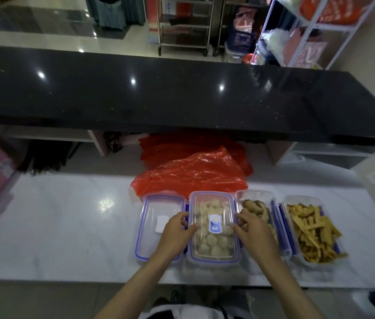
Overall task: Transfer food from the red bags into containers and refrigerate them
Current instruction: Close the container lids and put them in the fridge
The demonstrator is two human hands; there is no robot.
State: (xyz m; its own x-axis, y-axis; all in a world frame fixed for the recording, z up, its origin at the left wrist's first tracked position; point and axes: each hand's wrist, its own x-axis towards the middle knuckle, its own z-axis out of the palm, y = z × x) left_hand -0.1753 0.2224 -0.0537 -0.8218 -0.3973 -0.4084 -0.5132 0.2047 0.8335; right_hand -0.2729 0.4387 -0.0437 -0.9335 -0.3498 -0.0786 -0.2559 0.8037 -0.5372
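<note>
Covering third container (256, 204), hands (214, 229) on lid (214, 203)

A shop: service counter (181, 97), stocked racks (315, 31), trolleys (184, 24).

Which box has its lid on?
The box of pale round balls, between both hands. A clear lid with a blue label covers it. The strips box and the brown-pieces box are open, and a loose lid lies left.

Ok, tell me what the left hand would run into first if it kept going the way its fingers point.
The left hand points right, fingertips already at the lidded container's left edge. Going on, it would meet that lid and side clip first, though depth is hard to judge.
</note>
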